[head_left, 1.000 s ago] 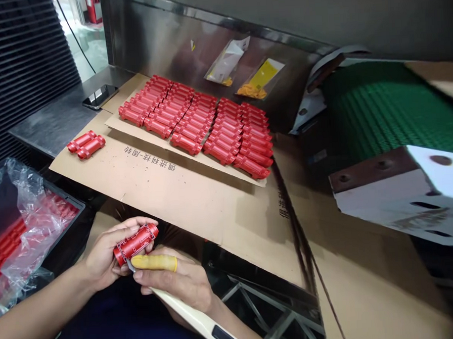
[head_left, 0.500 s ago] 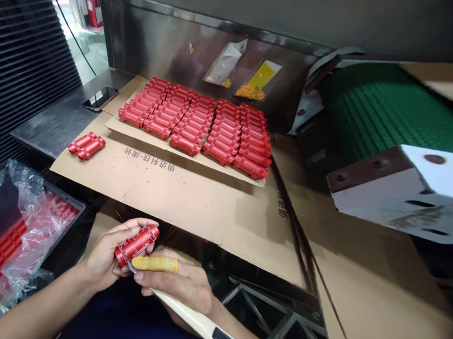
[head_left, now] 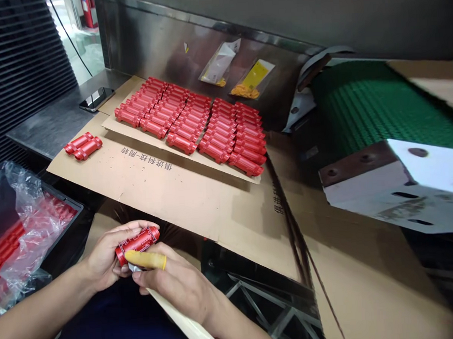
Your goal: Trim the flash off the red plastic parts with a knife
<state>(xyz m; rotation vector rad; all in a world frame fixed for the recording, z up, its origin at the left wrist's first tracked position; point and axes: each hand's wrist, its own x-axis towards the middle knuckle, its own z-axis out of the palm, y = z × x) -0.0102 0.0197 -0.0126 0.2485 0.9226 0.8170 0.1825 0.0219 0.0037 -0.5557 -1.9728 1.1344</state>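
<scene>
My left hand [head_left: 102,257] is closed around a red ribbed metal tube [head_left: 141,240] with pale markings along its side, held tilted above my lap. In my right hand [head_left: 181,283], the fingers are wrapped round a tool with a long cream handle [head_left: 181,318]. A yellow finger cot [head_left: 145,259] covers its index finger, which rests against the near end of the tube. The tool's tip is mostly hidden under the fingers, near that same end, so I cannot tell its kind. Rows of similar red tubes [head_left: 188,123] lie on a cardboard sheet on the table.
Two red tubes [head_left: 83,146] lie apart on the cardboard [head_left: 198,211]. A phone [head_left: 96,98] rests on the metal table behind. Left stands a bin of red parts under clear plastic [head_left: 33,220]. A green conveyor belt [head_left: 382,100] with a white metal frame juts in from the right.
My right hand and the tool have shifted slightly left and the fingertip now sits further over the tube's near end. My left hand still holds the tube. The view has turned slightly.
</scene>
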